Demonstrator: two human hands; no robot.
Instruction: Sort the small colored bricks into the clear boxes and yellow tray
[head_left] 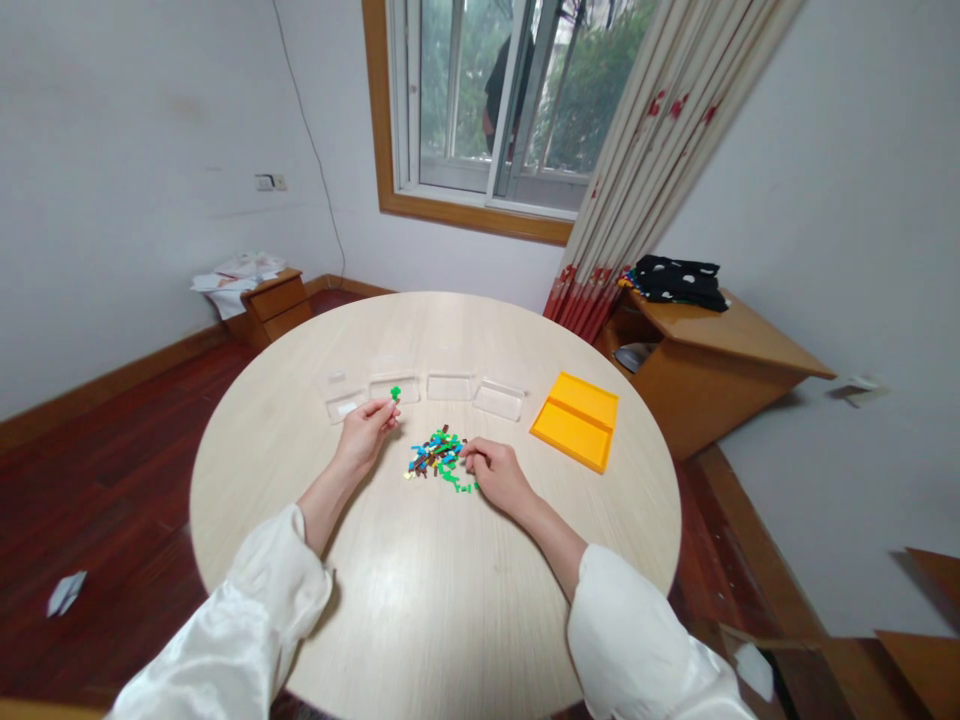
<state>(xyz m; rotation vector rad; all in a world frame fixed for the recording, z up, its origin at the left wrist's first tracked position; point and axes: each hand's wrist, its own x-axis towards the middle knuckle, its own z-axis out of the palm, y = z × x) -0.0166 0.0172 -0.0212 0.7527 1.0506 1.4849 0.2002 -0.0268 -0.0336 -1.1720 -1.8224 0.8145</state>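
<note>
My left hand [367, 436] is raised at the near edge of the clear plastic boxes, its thumb and fingers pinched on a small green toy brick [395, 393]. A loose pile of tiny toy bricks [436, 452] in green, blue, brown and pale yellow lies on the round table [420, 590]. At the pile's right edge is my right hand [495, 471], with curled fingers touching or just over the bricks. What those fingertips hold, if anything, is too small to tell. Several green bricks [463, 488] trail off the pile's near side.
Several clear plastic boxes [450, 387] form an arc beyond the pile. A yellow two-part tray [576, 436] lies to the right. Behind the table are a window [510, 110] and a curtain [637, 150]; wooden cabinets [720, 350] stand at both sides.
</note>
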